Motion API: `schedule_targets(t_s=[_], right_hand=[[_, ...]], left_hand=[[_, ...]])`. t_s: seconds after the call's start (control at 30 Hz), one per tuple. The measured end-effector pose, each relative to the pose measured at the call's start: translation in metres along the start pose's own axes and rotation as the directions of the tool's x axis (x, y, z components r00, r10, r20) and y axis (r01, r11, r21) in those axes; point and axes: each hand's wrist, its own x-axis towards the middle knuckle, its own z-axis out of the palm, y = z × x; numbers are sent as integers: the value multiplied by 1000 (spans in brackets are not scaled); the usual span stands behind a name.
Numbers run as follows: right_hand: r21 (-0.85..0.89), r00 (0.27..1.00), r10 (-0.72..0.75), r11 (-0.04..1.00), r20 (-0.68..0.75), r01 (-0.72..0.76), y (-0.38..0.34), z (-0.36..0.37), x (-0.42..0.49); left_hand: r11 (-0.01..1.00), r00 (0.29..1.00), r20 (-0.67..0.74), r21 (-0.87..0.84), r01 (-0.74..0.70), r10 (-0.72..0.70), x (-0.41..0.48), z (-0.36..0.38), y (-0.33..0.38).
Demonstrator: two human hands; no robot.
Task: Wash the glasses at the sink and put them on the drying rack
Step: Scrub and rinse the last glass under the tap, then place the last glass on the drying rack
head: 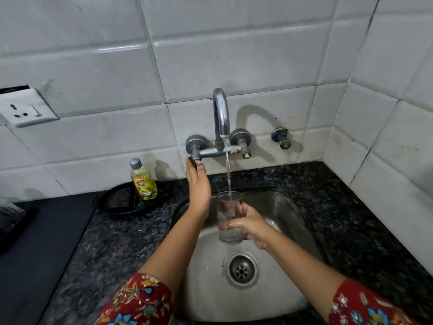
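Speckled dark granite forms the surface [121, 242] around a steel sink [293, 221], and two forearms in red flowered sleeves [140, 299] reach into it from the near edge. Beyond the sleeves lies the drain [241, 268], uncovered, with nothing else visible in the basin. Just past it the right hand [251, 227] has its wet fingers wrapped around the lower half of a clear glass [228, 216], holding it above the sink floor. The glass stands with its long axis close to upright and its mouth on top, and a little water has gathered in its bottom. Farther back and slightly left, the left hand [199, 186] stretches up, and its thumb and fingertips appear to pinch the tap handle [193, 159]. Its wrist is just beside the rim of the glass. A thin stream [227, 170] falls from the curved spout [221, 113] straight into the open mouth, so rinsing looks to be the step in hand. Left of the sink a yellow dish-soap bottle [143, 181] stands on a black tray [117, 202], with white wall tiles [234, 55] and a socket [25, 111] behind. No drying rack shows, so the direction in which the glass must travel cannot be told. The right hand already holds the glass, so it is the likelier one to carry it.
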Motion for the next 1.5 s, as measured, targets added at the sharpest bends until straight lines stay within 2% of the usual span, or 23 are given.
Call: schedule_targets(t_s=[0.07,0.17,0.3,0.37,0.5,0.53,0.6,0.67,0.77,0.83,0.9,1.0,1.13,1.23,1.37,1.43,1.5], right_hand=[[31,999,-2,1000,-43,3,1,-5,-1],[-32,1000,7,999,-5,-7,-2,-4,-5],[-22,997,21,1000,-80,-22,-4,-6,-2],[-51,997,54,997,-51,-57,-4,-8,-4],[109,992,116,988,-42,-111,-2,-12,-7],[105,992,119,988,-39,-114,-3,-15,-7],[23,993,114,993,-11,-114,-8,-23,-10],[-167,994,111,980,12,-107,-16,-33,-15],[-522,994,107,850,24,-79,-34,-44,-23],[-722,991,121,690,51,-47,-50,-46,-27],[-882,989,123,470,77,10,-67,-44,-33],[-986,995,73,159,70,57,-90,-36,-42],[-985,995,-2,-137,102,101,-106,-24,-51],[-964,987,-71,-234,144,124,-115,-21,-60],[-961,984,-105,-251,147,117,-110,-25,-64],[-969,987,-89,-221,136,113,-100,-30,-64],[-984,987,-106,-144,120,104,-88,-34,-63]], left_hand=[[1000,1000,2,24,-11,11,0,0,0],[998,1000,-3,62,-26,27,0,1,-2],[991,998,2,121,-60,60,4,-2,-6],[974,994,23,198,-111,109,3,-3,-8],[888,976,71,405,-219,208,7,-12,-15],[864,973,89,448,-232,215,8,-16,-17],[843,966,136,472,-258,220,3,-23,-20],[883,971,147,408,-232,187,-15,-25,-26],[947,994,104,318,-51,18,-49,-23,-43],[956,991,111,289,43,-78,-63,-23,-55],[962,985,116,258,92,-125,-74,-21,-62],[961,981,120,250,118,-152,-88,-18,-67],[959,984,139,276,70,-112,-99,-15,-65],[948,983,166,317,25,-81,-104,-16,-65],[934,981,192,356,-42,-29,-113,-17,-68],[919,981,193,390,-57,-21,-120,-18,-69],[914,982,189,401,-53,-26,-125,-19,-72]])
